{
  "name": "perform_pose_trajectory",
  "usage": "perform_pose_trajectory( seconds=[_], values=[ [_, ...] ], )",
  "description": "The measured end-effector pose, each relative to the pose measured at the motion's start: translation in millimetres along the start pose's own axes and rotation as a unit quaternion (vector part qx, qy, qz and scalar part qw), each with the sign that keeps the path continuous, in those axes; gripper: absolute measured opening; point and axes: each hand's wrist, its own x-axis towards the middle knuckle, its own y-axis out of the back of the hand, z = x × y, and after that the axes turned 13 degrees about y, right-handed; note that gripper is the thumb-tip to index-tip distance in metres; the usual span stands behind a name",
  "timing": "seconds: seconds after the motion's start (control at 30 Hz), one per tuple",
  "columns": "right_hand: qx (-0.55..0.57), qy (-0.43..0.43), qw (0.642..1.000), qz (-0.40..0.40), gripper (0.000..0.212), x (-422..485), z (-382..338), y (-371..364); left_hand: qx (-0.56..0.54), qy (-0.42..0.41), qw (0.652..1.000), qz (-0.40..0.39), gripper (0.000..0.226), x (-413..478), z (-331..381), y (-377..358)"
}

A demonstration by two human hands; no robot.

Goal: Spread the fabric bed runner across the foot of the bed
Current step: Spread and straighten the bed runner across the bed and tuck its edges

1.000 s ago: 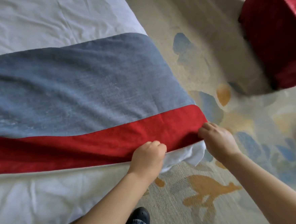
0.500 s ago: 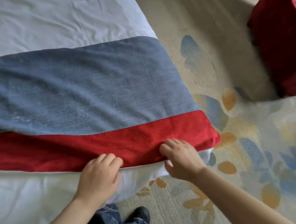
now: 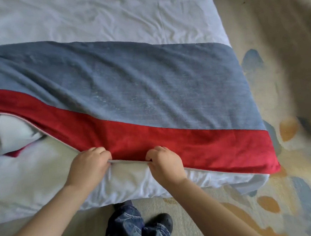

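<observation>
One bed runner (image 3: 149, 92) lies across the one bed (image 3: 107, 16), made of a wide blue-grey panel (image 3: 130, 79) on the far side and a red band (image 3: 189, 145) along the near side. Its right end reaches the bed's right edge, and the red corner sits at the near right corner of the mattress. Toward the left the red band curves away from the near edge and the cloth is rumpled there; that part is blurred. Two hands meet the runner at its pale near hem (image 3: 128, 161), side by side with a short stretch of hem between them. The left hand (image 3: 89, 166) has its fingers (image 3: 100, 152) curled over the hem and grips it. The right hand (image 3: 165, 163), with its fingers (image 3: 157, 150) also curled on top of the red band, pinches the same hem. Both hands are at the near edge of the runner, with the rest of the cloth lying beyond them. Under the runner is a creased white sheet (image 3: 35, 181). Below the bed's edge are the person's jeans (image 3: 125, 228) and one dark shoe (image 3: 163, 221) on a pale carpet (image 3: 287, 90) with blue and orange shapes.
</observation>
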Motion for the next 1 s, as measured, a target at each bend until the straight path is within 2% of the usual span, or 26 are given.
perform_pose_trajectory(
  seconds=[0.07, 0.2, 0.37, 0.57, 0.7, 0.83, 0.9, 1.0],
  values=[
    [0.028, -0.020, 0.999, -0.007, 0.020, -9.7, -5.0, -7.5, -0.017, -0.010, 1.000, 0.006, 0.010, -15.2, -4.7, -6.4],
    [0.015, -0.014, 0.999, -0.040, 0.019, -21.7, -12.4, -15.5, -0.019, -0.034, 0.999, -0.004, 0.008, -33.1, -8.3, -15.1],
    [-0.012, 0.018, 0.997, -0.068, 0.014, -10.5, -13.3, -7.2, -0.015, -0.073, 0.997, -0.027, 0.026, -24.7, -17.6, -16.1],
    [-0.010, 0.050, 0.998, -0.047, 0.026, 4.6, -36.2, -15.9, -0.018, -0.077, 0.997, 0.004, 0.019, -9.3, -51.4, -10.2],
    [-0.009, 0.049, 0.998, -0.032, 0.021, 26.0, -67.3, -30.7, -0.013, -0.074, 0.997, 0.007, 0.024, -6.3, -74.2, -6.7],
    [0.022, -0.024, 0.999, 0.025, 0.011, 19.0, -84.6, -46.4, -0.041, -0.083, 0.996, -0.016, 0.023, -11.6, -76.6, -10.2],
    [0.039, -0.070, 0.995, 0.060, 0.014, 6.6, -91.4, -52.7, -0.050, -0.106, 0.992, -0.035, 0.022, -14.0, -80.7, -13.1],
    [0.021, -0.105, 0.993, 0.052, 0.018, 4.3, -99.4, -57.5, -0.029, -0.166, 0.985, -0.034, 0.020, -11.7, -92.6, -11.0]
  ],
)
